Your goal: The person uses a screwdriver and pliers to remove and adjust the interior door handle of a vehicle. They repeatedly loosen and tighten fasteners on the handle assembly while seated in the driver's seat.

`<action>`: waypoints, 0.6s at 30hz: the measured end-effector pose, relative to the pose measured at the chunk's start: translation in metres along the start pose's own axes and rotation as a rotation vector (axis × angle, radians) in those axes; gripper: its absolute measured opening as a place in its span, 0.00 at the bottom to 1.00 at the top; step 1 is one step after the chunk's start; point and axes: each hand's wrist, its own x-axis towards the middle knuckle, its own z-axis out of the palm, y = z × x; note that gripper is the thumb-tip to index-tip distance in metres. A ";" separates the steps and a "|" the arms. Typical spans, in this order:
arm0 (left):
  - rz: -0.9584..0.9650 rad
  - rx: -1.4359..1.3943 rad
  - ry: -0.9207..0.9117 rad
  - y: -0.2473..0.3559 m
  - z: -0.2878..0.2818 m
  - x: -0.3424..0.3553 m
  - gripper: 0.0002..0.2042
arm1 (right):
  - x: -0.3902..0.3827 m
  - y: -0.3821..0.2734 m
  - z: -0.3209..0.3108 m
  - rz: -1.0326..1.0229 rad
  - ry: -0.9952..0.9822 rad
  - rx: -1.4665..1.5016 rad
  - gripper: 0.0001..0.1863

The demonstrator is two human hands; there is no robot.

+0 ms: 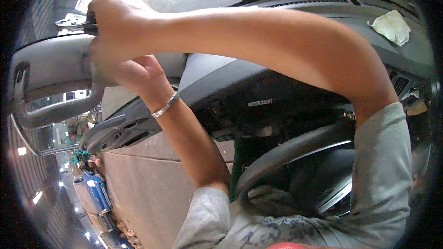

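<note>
Both my arms reach to the upper left, where a grey trim panel point(55, 57) runs along the windscreen's edge. My right hand point(122, 25), its arm stretched across the dashboard, is closed at the panel's upper edge. Something dark shows at its fingers, beside a thin, pale, shiny shape; I cannot make out what is gripped. Just below, my left hand point(140, 76), a metal bracelet point(165, 104) on its wrist, is raised close to the right one. Its fingers are hidden and blurred. Beside the hands, a dark grab handle point(62, 113) is fixed to the trim.
The steering wheel point(277, 154) stands close before my body. A crumpled white cloth point(392, 27) lies on the dashboard point(295, 76) at the far right. To the left are a door panel point(120, 131), concrete floor point(143, 180) and a blue vehicle point(94, 186).
</note>
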 end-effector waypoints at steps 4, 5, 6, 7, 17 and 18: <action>-0.080 -0.162 0.175 0.012 0.016 0.005 0.08 | 0.003 0.007 -0.025 0.012 -0.041 -0.080 0.30; -0.081 -0.208 0.185 0.009 0.012 0.006 0.06 | 0.002 0.011 -0.030 0.023 0.031 -0.087 0.30; -0.082 -0.255 0.192 0.002 0.005 0.007 0.05 | 0.000 0.011 -0.043 0.031 -0.025 -0.139 0.29; -0.090 -0.286 0.203 0.008 0.007 0.008 0.04 | -0.004 0.015 -0.054 0.050 -0.087 -0.177 0.27; -0.098 -0.509 0.203 0.010 0.006 0.005 0.09 | -0.002 0.029 -0.120 -0.233 -0.186 -0.261 0.12; -0.102 -0.503 0.225 0.011 0.007 0.005 0.09 | 0.000 0.029 -0.121 -0.219 -0.199 -0.285 0.14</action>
